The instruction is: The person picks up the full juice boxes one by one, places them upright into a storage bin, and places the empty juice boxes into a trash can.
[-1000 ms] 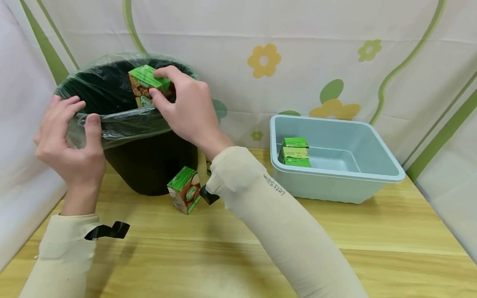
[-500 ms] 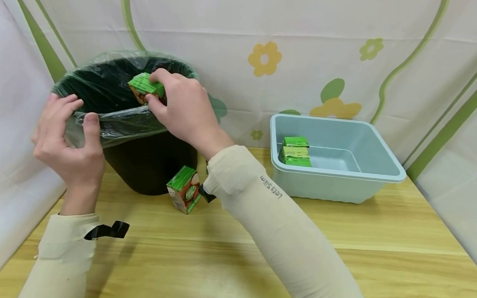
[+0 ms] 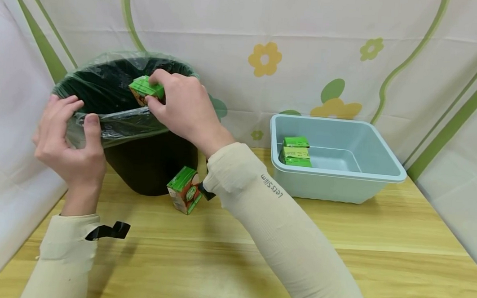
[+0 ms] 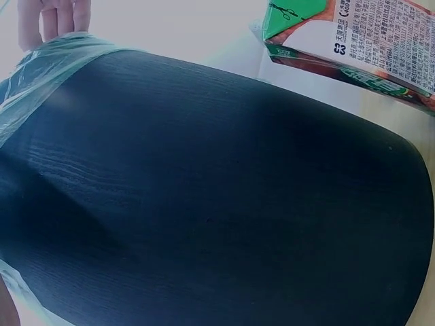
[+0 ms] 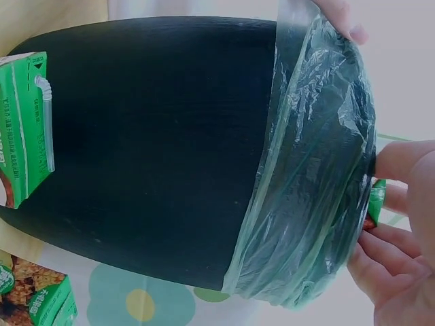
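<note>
A black trash bin (image 3: 157, 162) with a thin green liner (image 3: 134, 128) over its rim stands tilted at the left. My left hand (image 3: 70, 144) grips the rim's left side, thumb across the front of the liner. At the bin's mouth my right hand (image 3: 184, 103) pinches a drink carton (image 3: 146, 88) by its green end; the lower part is hidden behind the rim. In the right wrist view only a small green corner of it shows beside the fingers (image 5: 387, 258). A second drink carton (image 3: 184, 189), with a straw on its side, stands before the bin.
A pale blue basin (image 3: 333, 187) stands at the right, several green cartons (image 3: 296, 152) lined up along its left end. Another carton (image 5: 41, 295) shows in the right wrist view, hidden by the right wrist from the head. A flowered curtain (image 3: 308, 49) hangs behind the wooden table (image 3: 232, 265).
My right hand has moved a little left with the carton, which has sunk lower and tipped at the bin's mouth. In the last half second almost nothing shifts; the left hand keeps its place.
</note>
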`<state>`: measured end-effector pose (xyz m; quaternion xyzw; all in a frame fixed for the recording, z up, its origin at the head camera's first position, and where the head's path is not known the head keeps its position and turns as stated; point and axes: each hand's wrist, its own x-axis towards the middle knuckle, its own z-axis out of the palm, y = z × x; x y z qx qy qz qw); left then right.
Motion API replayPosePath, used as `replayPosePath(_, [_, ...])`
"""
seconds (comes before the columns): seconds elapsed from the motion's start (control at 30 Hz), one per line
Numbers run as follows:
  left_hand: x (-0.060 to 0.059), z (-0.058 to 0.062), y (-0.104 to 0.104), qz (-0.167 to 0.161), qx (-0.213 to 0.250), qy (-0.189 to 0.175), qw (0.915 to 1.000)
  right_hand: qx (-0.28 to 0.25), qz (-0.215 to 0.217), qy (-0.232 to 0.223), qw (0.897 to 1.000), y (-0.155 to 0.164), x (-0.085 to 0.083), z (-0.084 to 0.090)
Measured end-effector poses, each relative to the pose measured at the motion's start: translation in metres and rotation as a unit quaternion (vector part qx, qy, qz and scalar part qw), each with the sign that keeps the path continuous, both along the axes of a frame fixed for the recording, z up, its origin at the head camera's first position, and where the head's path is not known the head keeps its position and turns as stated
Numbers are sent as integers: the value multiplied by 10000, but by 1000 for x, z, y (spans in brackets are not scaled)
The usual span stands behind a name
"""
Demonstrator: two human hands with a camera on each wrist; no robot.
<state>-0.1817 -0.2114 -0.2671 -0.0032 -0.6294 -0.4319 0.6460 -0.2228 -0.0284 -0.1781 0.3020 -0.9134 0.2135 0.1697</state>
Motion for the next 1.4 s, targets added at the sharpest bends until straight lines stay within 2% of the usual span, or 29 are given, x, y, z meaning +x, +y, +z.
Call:
replayPosePath(0.23, [-1,-1,-1,17,-24,-1,10000,-15,25,4,10000,1,-2,-1])
replayPosePath(0.43, [-1,-2,-1,45,-33,20,10000,-137,39,-196,9997,3,-3,0])
replayPosePath(0.53, [-2,-2,-2,54,-40,40,10000,-360,153,-309,9988,6,-3,-2])
replayPosePath(0.67, [-2,-2,-2,42,-23,85,10000,-895,518,-167,9945,12,-3,-8])
replayPosePath(0.83, [-2,-1,-1,42,7,129,9999,-1914,929,105,9770,24,-4,-18])
replayPosePath(0.97, [-1,0,-2,44,44,147,9999,-2831,1125,58,9525,37,-7,-25])
replayPosePath(1.1, [-2,-1,-3,67,-5,169,9998,-3489,1192,-60,9295,52,-11,-37])
replayPosePath(1.23, [-3,-2,-3,97,-66,169,9998,-3724,945,-295,9228,65,-16,-56])
replayPosePath(1.4, [-1,0,-2,99,-59,169,9998,-3645,494,-945,9251,80,-20,-88])
